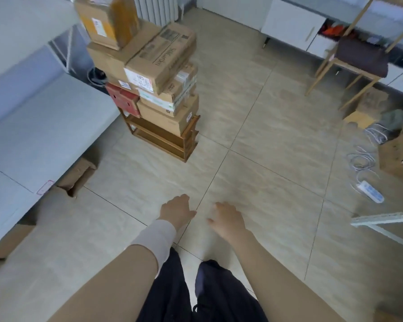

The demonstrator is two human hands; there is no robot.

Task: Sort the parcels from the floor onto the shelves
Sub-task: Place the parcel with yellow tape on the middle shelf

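Dark trousers (196,291) and two forearms fill the bottom of the view, and both hands hang over bare floor: the left hand (177,211), with a pale sleeve (157,240) pushed up behind its wrist, and the right hand (228,219) just beside it, both with fingers loosely spread and nothing in them. They look to be between carries, free for the next pick-up rather than gripping anything. Ahead and to the left stands a low wooden shelf unit (165,140), its lower tier bare while a tall stack of cardboard parcels (158,66) is piled on top, a red box (123,99) wedged in at the left and a taped box (107,19) at the very top. The pile leans out a little, so more weight up there could tip it, and the vacant lower tier seems the safer place. Parcels left on the floor appear to be the flattened carton (77,177) tucked against the grey sofa (40,126) at the left, and an open carton (398,154) at the right edge among loose white cables (363,159) and a power strip (370,191). Underfoot are large beige floor tiles (277,135) with thin dark joints; a wooden chair (358,59) and white cabinets (293,26) line the far wall.
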